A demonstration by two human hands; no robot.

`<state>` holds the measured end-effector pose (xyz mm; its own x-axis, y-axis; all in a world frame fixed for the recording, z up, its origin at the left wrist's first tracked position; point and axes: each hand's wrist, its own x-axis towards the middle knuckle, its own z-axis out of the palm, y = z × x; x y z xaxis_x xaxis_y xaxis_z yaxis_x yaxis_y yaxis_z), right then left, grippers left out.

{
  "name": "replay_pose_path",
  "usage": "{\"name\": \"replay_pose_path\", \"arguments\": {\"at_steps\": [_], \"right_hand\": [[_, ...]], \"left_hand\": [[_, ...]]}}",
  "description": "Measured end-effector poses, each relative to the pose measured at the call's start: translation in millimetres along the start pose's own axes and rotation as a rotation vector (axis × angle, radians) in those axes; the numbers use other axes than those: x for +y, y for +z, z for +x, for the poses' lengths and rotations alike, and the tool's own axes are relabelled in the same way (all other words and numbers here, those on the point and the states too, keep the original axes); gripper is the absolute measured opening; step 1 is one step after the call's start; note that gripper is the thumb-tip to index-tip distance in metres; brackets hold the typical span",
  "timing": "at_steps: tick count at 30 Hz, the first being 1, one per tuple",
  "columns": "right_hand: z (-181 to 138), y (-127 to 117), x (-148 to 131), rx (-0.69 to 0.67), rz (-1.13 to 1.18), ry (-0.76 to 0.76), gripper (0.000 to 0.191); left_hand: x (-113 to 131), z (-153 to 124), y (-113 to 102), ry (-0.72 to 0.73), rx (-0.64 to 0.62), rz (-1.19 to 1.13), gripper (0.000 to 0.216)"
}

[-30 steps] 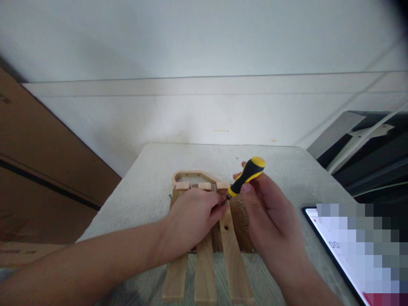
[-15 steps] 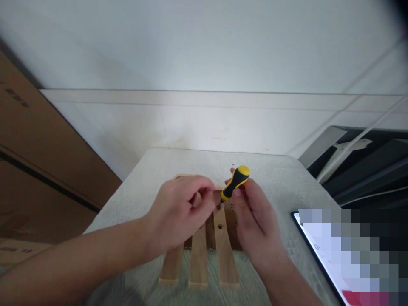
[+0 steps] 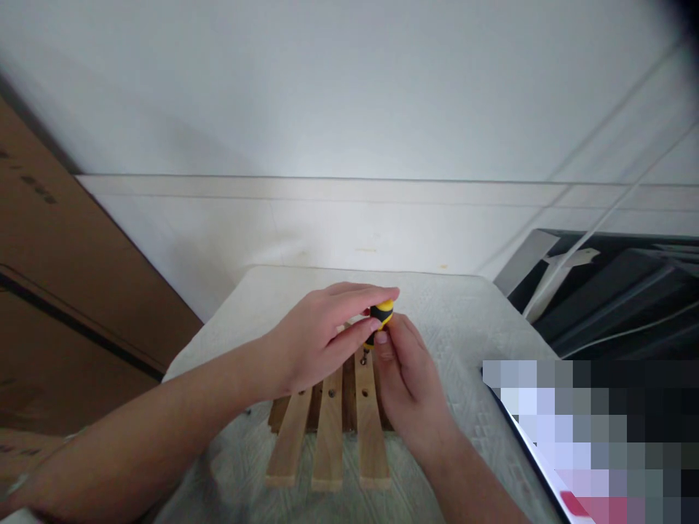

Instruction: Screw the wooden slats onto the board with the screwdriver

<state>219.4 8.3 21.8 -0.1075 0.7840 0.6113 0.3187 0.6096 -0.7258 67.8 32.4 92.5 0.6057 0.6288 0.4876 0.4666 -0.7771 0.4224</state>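
Nearest lie the square ends of three wooden slats (image 3: 328, 447), narrow gaps between them, reaching past the near edge of a brown wooden board (image 3: 349, 404) onto the table cloth (image 3: 464, 331). Each slat shows a dark hole. Near the far part of the right slat, a small screw (image 3: 363, 359) stands under the tip of a yellow-and-black screwdriver (image 3: 382, 311), which leans a little to the right. The right hand (image 3: 412, 382) is closed around the lower handle; the left hand (image 3: 322, 335), arched above the other slats, pinches the handle's top between thumb and fingers. A strip of cloth separates the right forearm from a screen device (image 3: 546, 440), partly blurred. Along the left table edge stands a cardboard box (image 3: 81, 291). Beyond the hands, the cloth extends to the far edge, before a white wall (image 3: 349, 94).
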Motion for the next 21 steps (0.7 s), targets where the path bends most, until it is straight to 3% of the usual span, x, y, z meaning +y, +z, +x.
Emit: {"name": "replay_pose_path", "arguments": {"at_steps": [6, 11, 21], "right_hand": [[0, 0, 2, 0.041, -0.107, 0.014, 0.016], [-2, 1, 6, 0.004, -0.147, -0.036, 0.016], [-1, -1, 10, -0.047, -0.184, -0.096, 0.02]], "left_hand": [[-5, 1, 4, -0.074, 0.099, -0.081, 0.027], [-6, 2, 8, -0.047, 0.172, -0.129, 0.025], [-8, -2, 7, 0.005, 0.112, -0.05, 0.026]]}}
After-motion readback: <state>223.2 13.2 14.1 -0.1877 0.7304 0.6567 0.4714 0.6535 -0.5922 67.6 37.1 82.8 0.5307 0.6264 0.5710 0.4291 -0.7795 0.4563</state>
